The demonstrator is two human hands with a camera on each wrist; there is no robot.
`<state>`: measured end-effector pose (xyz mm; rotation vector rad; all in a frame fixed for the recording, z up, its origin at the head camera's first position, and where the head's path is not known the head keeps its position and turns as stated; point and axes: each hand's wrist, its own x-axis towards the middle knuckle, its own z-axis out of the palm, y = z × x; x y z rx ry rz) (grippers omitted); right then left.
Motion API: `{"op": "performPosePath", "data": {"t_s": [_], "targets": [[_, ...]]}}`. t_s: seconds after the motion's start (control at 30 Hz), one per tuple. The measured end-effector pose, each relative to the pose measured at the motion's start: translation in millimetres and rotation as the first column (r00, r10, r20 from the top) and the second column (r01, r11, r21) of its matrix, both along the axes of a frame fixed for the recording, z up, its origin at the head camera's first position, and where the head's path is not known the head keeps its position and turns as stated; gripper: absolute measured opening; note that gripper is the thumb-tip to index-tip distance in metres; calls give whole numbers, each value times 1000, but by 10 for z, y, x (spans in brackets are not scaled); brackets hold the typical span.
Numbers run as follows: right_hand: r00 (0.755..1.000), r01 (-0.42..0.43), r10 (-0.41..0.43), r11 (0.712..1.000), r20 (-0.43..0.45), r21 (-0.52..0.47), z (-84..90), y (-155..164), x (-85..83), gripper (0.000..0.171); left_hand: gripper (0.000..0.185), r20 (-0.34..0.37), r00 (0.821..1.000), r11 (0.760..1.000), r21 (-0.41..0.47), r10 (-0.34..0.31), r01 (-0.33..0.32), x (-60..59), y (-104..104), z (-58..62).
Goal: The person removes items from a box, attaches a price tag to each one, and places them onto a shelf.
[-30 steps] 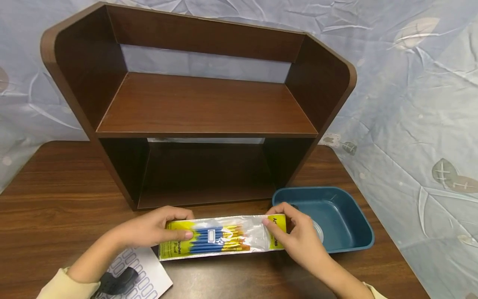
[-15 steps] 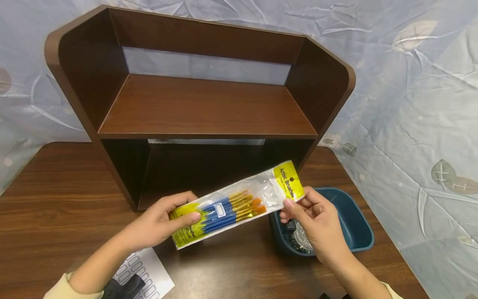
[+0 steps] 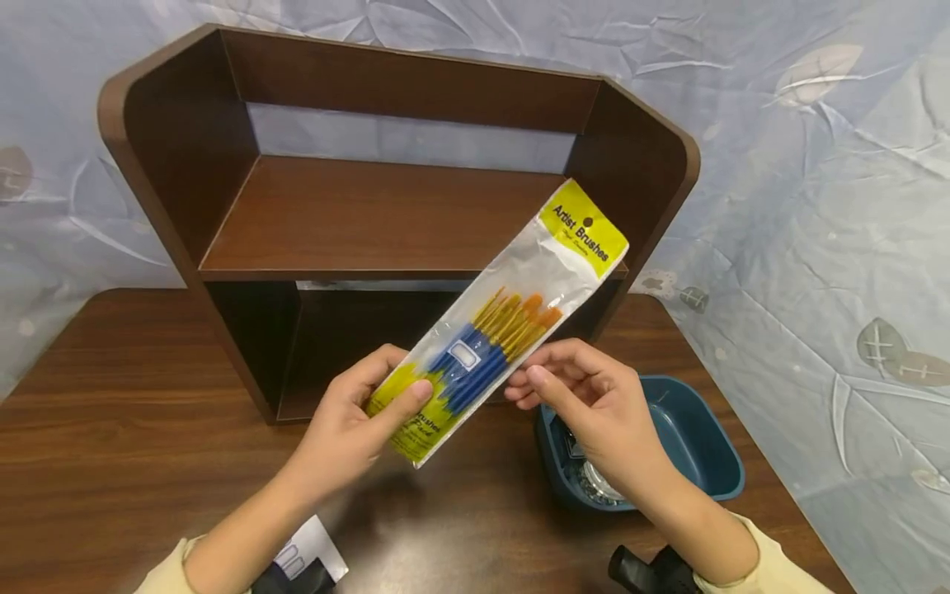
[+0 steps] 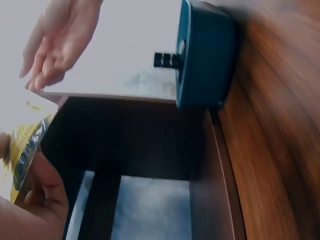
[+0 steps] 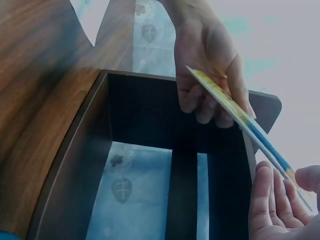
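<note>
A clear pack of artist brushes (image 3: 505,313) with blue handles and a yellow header is held up in front of the shelf, its header tilted up and to the right. My left hand (image 3: 371,412) grips its lower yellow end, thumb on the front and fingers behind. My right hand (image 3: 579,396) is beside the pack's lower right edge with loosely extended fingers, touching it at most. The left wrist view shows the pack's edge (image 4: 27,150) and the right hand (image 4: 55,40) with straight fingers. In the right wrist view the pack (image 5: 235,112) slants from the left hand (image 5: 205,65) down to the right hand (image 5: 275,205).
A dark brown two-level wooden shelf (image 3: 401,214) stands on the wooden table (image 3: 111,396). A teal tub (image 3: 705,445) holding small items sits at the right. A white label sheet (image 3: 304,557) lies near the front edge. A patterned cloth hangs behind.
The pack has come up off the table and swung from flat to steeply tilted. My right hand left the header end and is now by the pack's middle.
</note>
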<state>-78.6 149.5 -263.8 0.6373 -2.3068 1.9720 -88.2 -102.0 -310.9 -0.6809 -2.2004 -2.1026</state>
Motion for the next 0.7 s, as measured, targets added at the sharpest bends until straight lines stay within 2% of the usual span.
{"op": "performPosePath", "data": {"t_s": [0.13, 0.33, 0.5, 0.7], "targets": [[1000, -3, 4, 1000, -22, 31, 64, -64, -58, 13, 8, 12, 1000, 999, 37, 15, -15, 7, 75, 76], [997, 29, -25, 998, -78, 47, 166, -90, -186, 13, 11, -43, 999, 999, 23, 30, -29, -42, 135, 183], [998, 43, -42, 999, -46, 19, 320, -108, -365, 17, 14, -92, 994, 995, -72, 63, -70, -99, 140, 389], [997, 53, -54, 998, 56, 24, 543, -141, -643, 25, 19, -162, 981, 979, -158, 105, -131, -234, 101, 679]]}}
